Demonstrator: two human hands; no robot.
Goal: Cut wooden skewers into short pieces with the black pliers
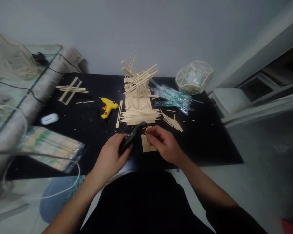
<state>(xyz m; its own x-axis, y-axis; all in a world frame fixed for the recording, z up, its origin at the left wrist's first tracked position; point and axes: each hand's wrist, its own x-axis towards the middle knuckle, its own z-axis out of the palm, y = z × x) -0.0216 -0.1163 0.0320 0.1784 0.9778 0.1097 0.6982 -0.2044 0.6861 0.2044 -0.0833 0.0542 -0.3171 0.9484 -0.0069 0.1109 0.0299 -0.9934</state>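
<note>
My left hand (114, 151) is closed around a pair of black cutting pliers (132, 138), whose jaws point up and to the right. Close to those jaws, the thumb and fingers of my right hand (164, 143) pinch a short piece of wooden stick (146, 129). Beneath both hands lies a small mat of bamboo sticks (147, 144) set side by side. Just beyond is a windmill-like stick model (139, 89) with crossed blades. A row of loose sticks (140, 116) lies across its base.
A yellow glue gun (108, 107) lies left of the model, near a crossed stick frame (72, 90). Packaged sticks (53, 146) and a white case (49, 119) sit left. Plastic wrappers (174, 97), cut sticks (172, 121) and a polyhedral stick frame (194, 78) are right. A white cable (75, 165) hangs at left.
</note>
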